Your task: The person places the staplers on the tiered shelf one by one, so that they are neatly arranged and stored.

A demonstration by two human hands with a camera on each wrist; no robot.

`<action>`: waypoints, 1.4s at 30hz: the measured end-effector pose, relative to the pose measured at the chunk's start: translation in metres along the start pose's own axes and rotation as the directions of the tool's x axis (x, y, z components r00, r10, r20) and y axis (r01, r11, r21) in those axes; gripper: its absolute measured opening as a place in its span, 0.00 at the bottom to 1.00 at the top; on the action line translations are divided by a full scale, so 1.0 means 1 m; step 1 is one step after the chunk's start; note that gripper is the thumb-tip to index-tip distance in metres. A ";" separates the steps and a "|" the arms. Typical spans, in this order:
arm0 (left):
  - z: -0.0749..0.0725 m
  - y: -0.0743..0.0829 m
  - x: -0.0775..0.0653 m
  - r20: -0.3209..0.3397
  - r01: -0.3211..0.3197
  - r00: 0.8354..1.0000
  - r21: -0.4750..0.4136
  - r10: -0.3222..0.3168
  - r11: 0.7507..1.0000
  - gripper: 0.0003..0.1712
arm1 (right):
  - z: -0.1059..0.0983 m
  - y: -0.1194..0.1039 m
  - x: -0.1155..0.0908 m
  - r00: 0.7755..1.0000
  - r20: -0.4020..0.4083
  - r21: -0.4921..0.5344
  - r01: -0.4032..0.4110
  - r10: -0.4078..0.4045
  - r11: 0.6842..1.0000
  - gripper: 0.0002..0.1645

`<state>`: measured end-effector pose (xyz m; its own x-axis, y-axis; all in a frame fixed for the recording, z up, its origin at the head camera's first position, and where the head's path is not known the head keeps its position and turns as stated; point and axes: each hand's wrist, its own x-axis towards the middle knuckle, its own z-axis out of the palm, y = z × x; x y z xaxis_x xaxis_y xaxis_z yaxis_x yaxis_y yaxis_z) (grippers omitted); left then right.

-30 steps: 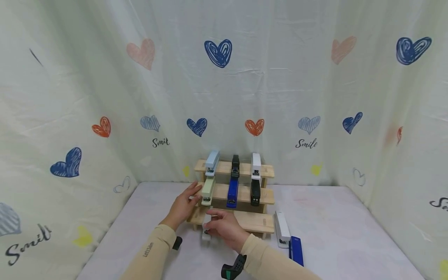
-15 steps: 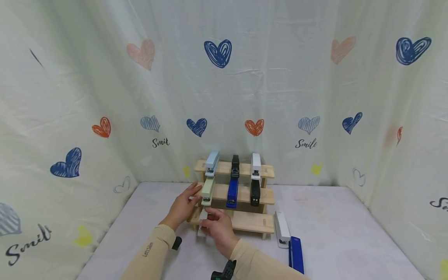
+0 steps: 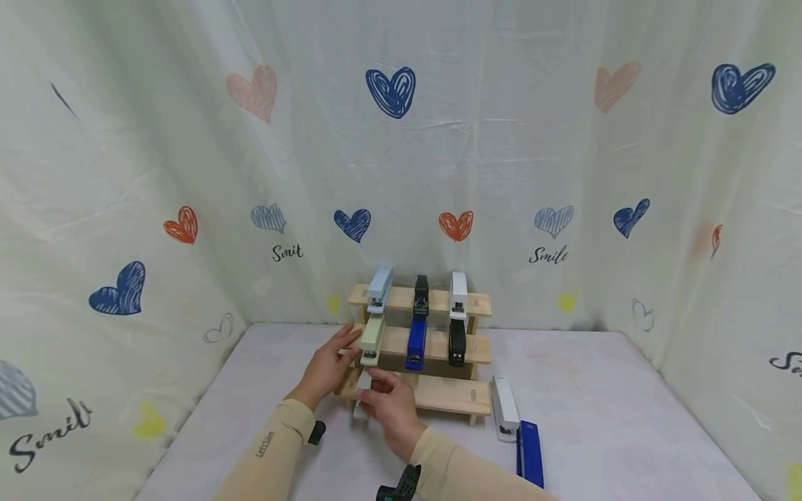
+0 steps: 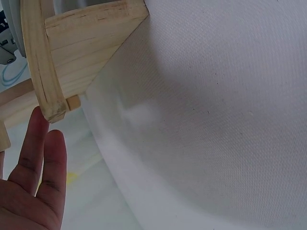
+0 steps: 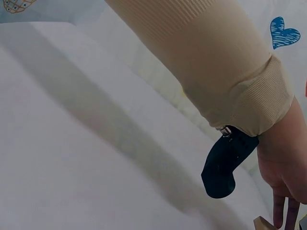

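Observation:
A pale grey-white stapler (image 3: 363, 381) lies at the left end of the lowest step of a wooden three-step rack (image 3: 451, 395). My right hand (image 3: 396, 410) pinches it from the right between thumb and fingers, covering part of it. At the rack's left side, my left hand (image 3: 322, 370) rests its extended fingers against the middle step; in the left wrist view, fingertips (image 4: 38, 120) touch the end of a wooden board (image 4: 45, 72). Just above the held stapler sits a light green stapler (image 3: 372, 339). The right wrist view shows a sleeved arm (image 5: 230, 62), not the stapler.
The middle step also bears a blue stapler (image 3: 415, 343) and a black one. On the top step stand light blue (image 3: 379, 289), black (image 3: 421, 295) and white (image 3: 459, 292) staplers. Right of the rack, a white stapler (image 3: 505, 409) and a blue stapler (image 3: 530, 454) lie on the table.
My right hand has shifted slightly left with the pale stapler, bringing it nearer the rack's left end. It stays almost still over the last half second. My left hand keeps its place.

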<state>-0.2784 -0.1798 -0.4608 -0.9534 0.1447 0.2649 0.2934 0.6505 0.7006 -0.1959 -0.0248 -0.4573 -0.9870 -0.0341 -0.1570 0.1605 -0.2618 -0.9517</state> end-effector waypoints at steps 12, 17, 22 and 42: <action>0.002 0.000 0.000 0.000 -0.029 1.000 0.000 0.029 1.000 0.25 | -0.010 0.002 -0.002 0.999 0.048 0.034 0.017 -0.019 0.999 0.31; 0.000 0.000 0.001 0.002 -0.038 0.999 0.006 0.038 0.999 0.25 | -0.032 -0.007 -0.012 0.987 0.159 -0.043 0.036 -0.029 0.998 0.32; -0.003 0.001 0.002 -0.011 -0.038 0.999 0.001 0.038 0.999 0.25 | -0.067 -0.027 -0.022 0.951 0.304 -0.213 0.002 0.065 0.977 0.31; -0.001 0.001 -0.001 0.017 -0.007 1.000 -0.001 0.007 1.000 0.26 | -0.256 -0.063 -0.072 0.987 -0.148 -0.615 -0.141 0.063 0.776 0.39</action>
<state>-0.2766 -0.1801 -0.4596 -0.9523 0.1618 0.2589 0.3003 0.6489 0.6991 -0.1331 0.2409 -0.4534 -0.9629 0.0924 -0.2535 0.2692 0.3951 -0.8783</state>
